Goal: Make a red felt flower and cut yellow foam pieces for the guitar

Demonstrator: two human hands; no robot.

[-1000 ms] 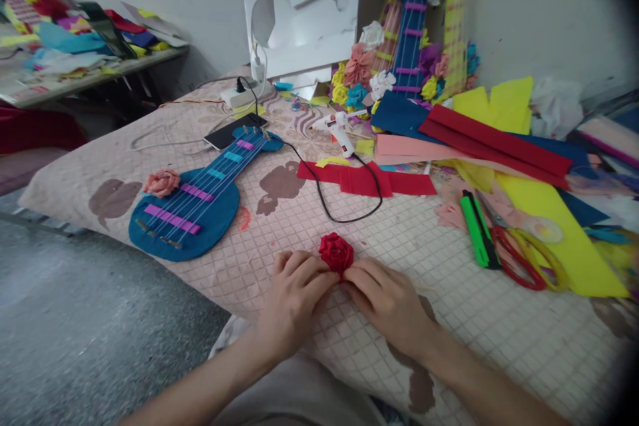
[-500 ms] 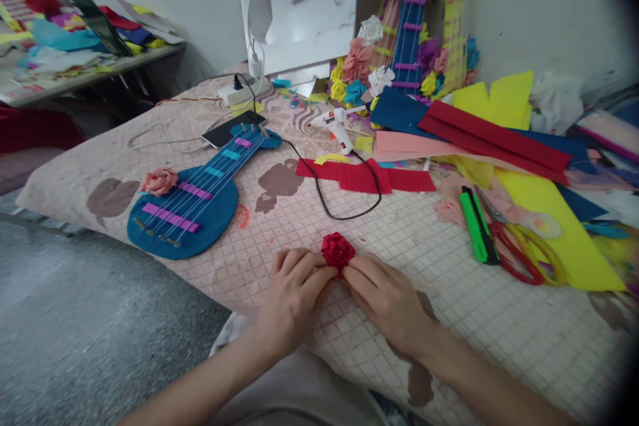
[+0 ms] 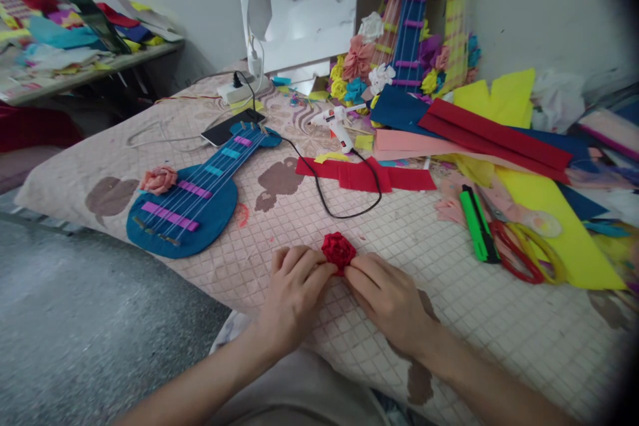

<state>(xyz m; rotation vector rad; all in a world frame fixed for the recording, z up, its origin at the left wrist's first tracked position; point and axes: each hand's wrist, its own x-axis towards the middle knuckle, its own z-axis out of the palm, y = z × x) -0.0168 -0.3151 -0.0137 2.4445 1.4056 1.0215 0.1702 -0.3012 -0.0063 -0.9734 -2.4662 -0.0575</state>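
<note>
A small red felt rose (image 3: pixel 338 249) sits on the quilted cover near its front edge. My left hand (image 3: pixel 294 293) pinches the rose's left side with curled fingers. My right hand (image 3: pixel 387 299) presses its fingertips against the right side of the rose. Both hands rest on the cover. A strip of red felt (image 3: pixel 367 176) lies farther back, past the black cord.
A blue felt guitar (image 3: pixel 192 196) with a pink rose (image 3: pixel 158 180) lies left. A white glue gun (image 3: pixel 335 123), phone (image 3: pixel 230 128) and power strip (image 3: pixel 239 90) are behind. Green cutter (image 3: pixel 476 225), red and yellow scissors (image 3: pixel 524 249) and felt sheets (image 3: pixel 499 140) crowd the right.
Both hands stay on the red rose with only slight finger shifts. The view has drifted a little.
</note>
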